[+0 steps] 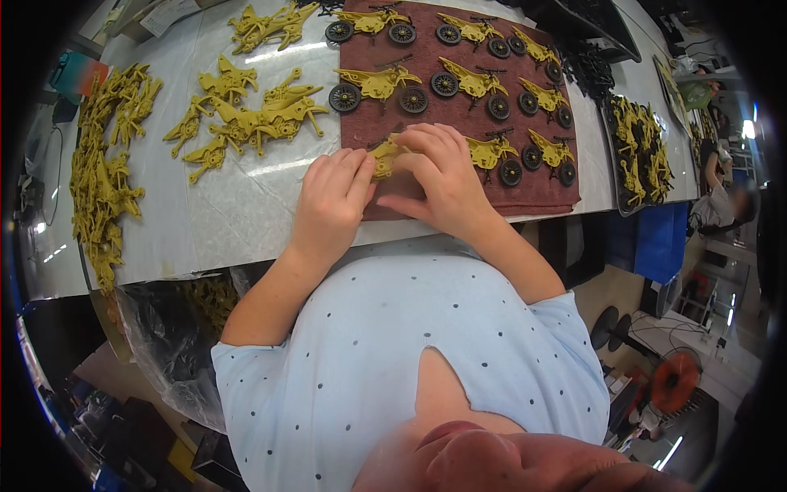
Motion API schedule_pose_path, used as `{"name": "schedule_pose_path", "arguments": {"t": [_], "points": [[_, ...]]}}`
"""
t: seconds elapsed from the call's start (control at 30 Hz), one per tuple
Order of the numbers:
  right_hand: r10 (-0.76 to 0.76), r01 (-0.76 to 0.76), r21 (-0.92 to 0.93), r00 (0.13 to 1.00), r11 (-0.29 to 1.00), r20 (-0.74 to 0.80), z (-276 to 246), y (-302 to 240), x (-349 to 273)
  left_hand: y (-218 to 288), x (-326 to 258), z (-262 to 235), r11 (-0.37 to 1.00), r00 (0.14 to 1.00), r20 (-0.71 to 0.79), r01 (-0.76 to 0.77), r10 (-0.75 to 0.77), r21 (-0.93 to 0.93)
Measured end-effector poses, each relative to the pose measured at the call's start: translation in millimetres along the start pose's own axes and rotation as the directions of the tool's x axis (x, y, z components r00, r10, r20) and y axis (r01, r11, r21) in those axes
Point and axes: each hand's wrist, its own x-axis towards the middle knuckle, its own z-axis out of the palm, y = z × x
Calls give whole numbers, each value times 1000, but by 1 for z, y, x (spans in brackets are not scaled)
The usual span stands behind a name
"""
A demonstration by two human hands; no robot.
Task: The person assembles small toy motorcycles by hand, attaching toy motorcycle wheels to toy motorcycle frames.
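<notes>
Close to the front edge of the red cloth, I hold a yellow toy motorbike body point(384, 159) between my two hands. My left hand point(329, 197) is closed, its fingertips pressed together on the left side of the body. My right hand point(447, 176) curls over the right side, fingertips on the body and thumb lower down, apart from the fingers. My fingers hide much of the piece. Beyond and to the right of my hands, several yellow toy motorbikes point(474, 79) with black wheels and handlebars stand in rows on the cloth.
Loose yellow bodies point(266, 119) lie on the white table point(270, 193) left of the cloth point(459, 115). A long heap of yellow parts point(102, 176) lines the left edge. Black parts point(586, 70) sit at the back right, beside a dark tray point(623, 193) of yellow and black pieces.
</notes>
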Motion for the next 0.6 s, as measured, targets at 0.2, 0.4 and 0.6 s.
{"name": "schedule_pose_path", "arguments": {"t": [0.2, 0.4, 0.6], "points": [[9, -4, -83, 998, 997, 61, 1, -4, -4, -2, -4, 2, 999, 999, -11, -38, 38, 33], [-80, 82, -183, 997, 980, 16, 6, 3, -2, -2, -3, 3, 997, 998, -25, -65, 66, 43], [-166, 165, -178, 986, 970, 9, 8, 8, 4, -1, 1, 3, 996, 997, -23, -79, 79, 30]]}}
